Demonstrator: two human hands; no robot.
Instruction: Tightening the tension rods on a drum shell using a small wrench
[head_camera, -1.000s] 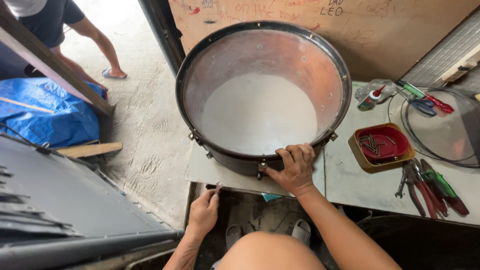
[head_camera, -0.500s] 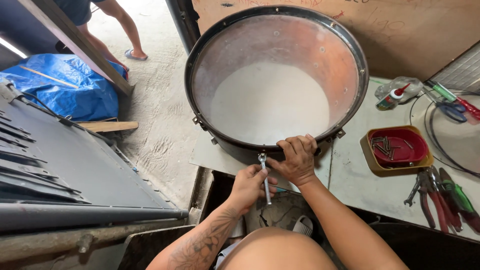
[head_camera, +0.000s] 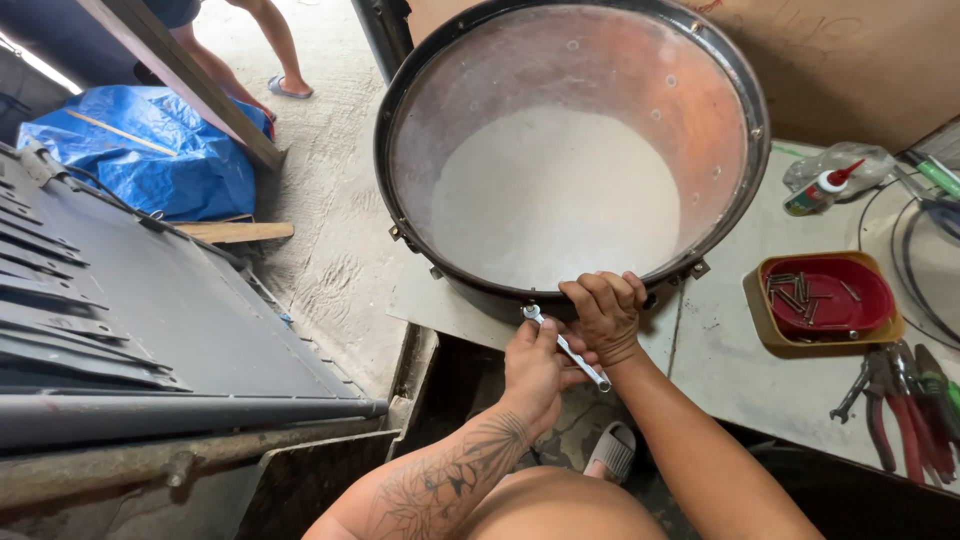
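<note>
We judge the step is tightening a lug on the drum (head_camera: 560, 190), which stands on the surface (head_camera: 740, 370). Our left hand (head_camera: 535, 365) closes around the wrench (head_camera: 566, 347) at the near rim; our right hand (head_camera: 603, 315) clasps that rim. Next, turning calls for steady pressure.

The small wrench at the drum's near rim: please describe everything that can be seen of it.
The wrench is a slim, shiny metal bar that looks like steel. It lies slanted, its upper end against the near rim of the large drum, its lower end free over the gap below. The left hand grips its middle from beneath, hiding part of the shaft. The right hand rests on the rim just beside it. Its head shape is too small to tell.
</note>
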